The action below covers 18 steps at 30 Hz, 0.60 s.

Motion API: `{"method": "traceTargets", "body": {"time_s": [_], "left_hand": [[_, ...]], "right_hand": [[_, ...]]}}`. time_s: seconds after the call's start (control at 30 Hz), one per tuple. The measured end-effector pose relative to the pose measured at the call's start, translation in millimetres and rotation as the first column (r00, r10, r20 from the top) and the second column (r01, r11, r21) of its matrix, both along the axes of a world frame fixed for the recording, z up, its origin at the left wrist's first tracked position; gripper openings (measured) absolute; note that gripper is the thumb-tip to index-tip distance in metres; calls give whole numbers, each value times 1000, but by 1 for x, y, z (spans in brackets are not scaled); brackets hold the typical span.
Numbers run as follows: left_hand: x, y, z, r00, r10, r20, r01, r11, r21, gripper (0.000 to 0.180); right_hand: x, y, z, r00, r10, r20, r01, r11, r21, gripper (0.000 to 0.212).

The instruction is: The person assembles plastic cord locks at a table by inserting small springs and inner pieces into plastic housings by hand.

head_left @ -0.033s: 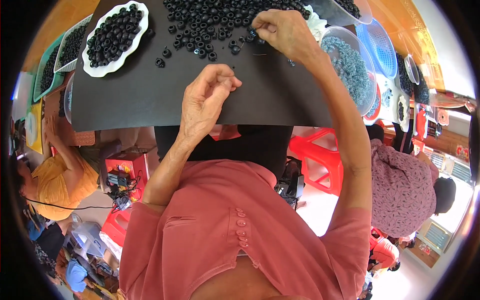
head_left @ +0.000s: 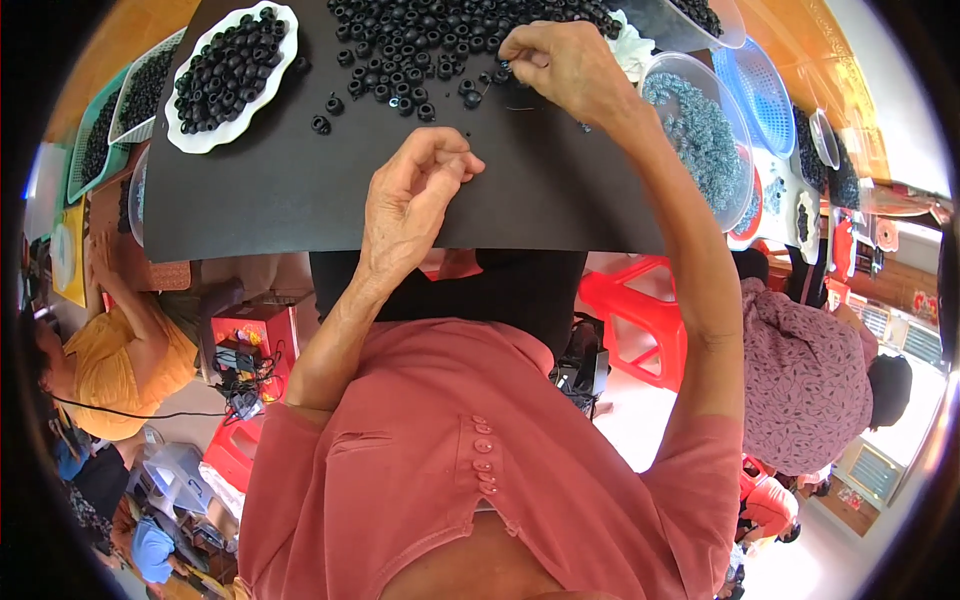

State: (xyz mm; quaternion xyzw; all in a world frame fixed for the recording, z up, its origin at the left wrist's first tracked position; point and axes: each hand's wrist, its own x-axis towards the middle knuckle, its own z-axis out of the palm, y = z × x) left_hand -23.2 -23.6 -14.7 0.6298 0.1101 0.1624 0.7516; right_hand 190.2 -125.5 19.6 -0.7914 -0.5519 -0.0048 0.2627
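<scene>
well, from my remote seat the black counter (head_left: 300,200) takes up most of the working space, its near edge by the person's lap. along its far side spreads the big pile of black beads (head_left: 420,35). at the right edge sits a clear tub (head_left: 748,182) of pale blue beads (head_left: 700,140), with a blue basket (head_left: 755,90) just beyond; at the far left is a scalloped white plate (head_left: 193,144) heaped with more black beads.

i see the right hand (head_left: 575,68) over the pile's near right edge, its thumb and forefinger drawn close together. the left hand (head_left: 410,195) hangs closer to the body, well apart from the pile, fingers curled in and thumb tip near them; i cannot tell whether either hand pinches anything.

a crumpled white cloth (head_left: 630,48) lies right of the right hand, away from its fingertips. what matters most to me is the dark bead (head_left: 504,67) at the left of those fingertips, touching or just beside them; it is round, so i read no long axis, and the right hand is nearer. loose beads crowd its left side. smallest, a thin brown strand (head_left: 520,109) lies roughly sideways on the counter, nearer the body than those fingertips.
</scene>
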Motion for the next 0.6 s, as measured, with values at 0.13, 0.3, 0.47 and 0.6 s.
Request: {"method": "traceTargets", "body": {"time_s": [0.13,0.3,0.47,0.6], "left_hand": [[2,-1,-1,1000,-6,3,6,1000,5,13],[0,-1,-2,1000,-1,-8,1,1000,13,13],[-1,-1,-1,1000,7,-1,-7,1000,14,12],[1,0,-1,1000,-14,-4,14,1000,26,13]], "right_hand": [[6,4,-7,996,21,85,-14,997,-81,12],[6,2,-3,995,-52,82,61,992,-111,13],[-12,2,2,1000,-8,-10,8,1000,2,17],[-20,6,-7,995,56,85,-53,998,-37,21]]}}
